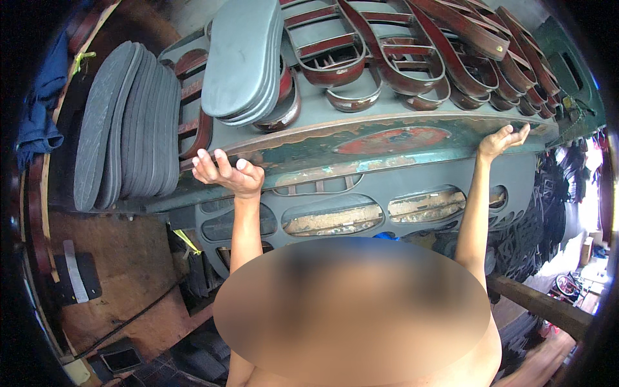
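Below the front edge of a green, paint-worn machine beam (296, 161), my left hand (235, 175) is raised with its fingers spread; nothing is in it. Further along, close to the beam's right end, my right hand (501, 142) is up too, its fingers loosely bent and apart, with no object visible in it. Whether either palm presses on the beam I cannot tell. On top of the beam lie several dark-red, sole-shaped cutting dies (335, 76). A short stack of light grey soles (238, 61) rests at their left.
Many dark grey soles (142, 129) stand stacked at the left. Under the beam is a grey sheet (400, 174) with sole-shaped cut-outs. Dark scrap strips (548, 193) hang at the right, above a wooden bar (541, 306). A blue cloth (45, 106) hangs far left.
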### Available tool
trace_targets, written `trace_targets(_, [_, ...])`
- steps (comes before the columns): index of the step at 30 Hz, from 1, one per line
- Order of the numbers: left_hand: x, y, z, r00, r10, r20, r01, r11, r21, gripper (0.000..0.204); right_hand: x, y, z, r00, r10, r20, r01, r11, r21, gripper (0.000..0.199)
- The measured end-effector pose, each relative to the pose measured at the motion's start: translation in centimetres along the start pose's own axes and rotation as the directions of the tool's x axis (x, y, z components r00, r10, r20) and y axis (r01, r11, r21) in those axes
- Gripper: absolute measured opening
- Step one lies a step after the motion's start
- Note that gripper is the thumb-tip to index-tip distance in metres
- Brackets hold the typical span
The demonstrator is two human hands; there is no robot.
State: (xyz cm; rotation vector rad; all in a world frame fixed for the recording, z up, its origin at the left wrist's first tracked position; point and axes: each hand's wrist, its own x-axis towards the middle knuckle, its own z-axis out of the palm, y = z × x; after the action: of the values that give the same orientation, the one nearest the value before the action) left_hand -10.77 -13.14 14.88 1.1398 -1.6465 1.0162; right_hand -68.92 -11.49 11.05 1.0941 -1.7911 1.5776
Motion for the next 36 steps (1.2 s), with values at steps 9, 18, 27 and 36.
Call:
trace_targets(9, [0.0, 0.4, -0.6, 0.999, -0.030, 0.026, 0.031, 0.999, -0.020, 0.052, 0.1, 0.6, -1.0, 0.998, -0.008, 0.063, 0.007, 1.000, 0.014, 0.074])
trace_targets(18, [-0.2, 0.7, -0.6, 0.998, -0.061, 0.002, 0.061, 0.997, -0.048, 0.047, -0.2, 1.2, -1.6, 0.997, 0.029, 0.065, -0.033, 0.997, 0.071, 0.076])
trace_targets(27, [-0.1, 1.7, -1.4, 0.995, -0.097, 0.035, 0.100, 0.992, -0.081, 0.050, -1.9, -0.9, -5.9, 0.975, 0.179, 0.133, -0.195, 0.973, 0.121, 0.056])
trace_targets(36, [0.4, 2.2, -2.7, 0.988, -0.127, 0.093, 0.134, 0.988, -0.076, 0.054, -17.2, -15.6, -13.3, 0.424, 0.176, 0.888, -0.723, 0.657, 0.215, 0.025])
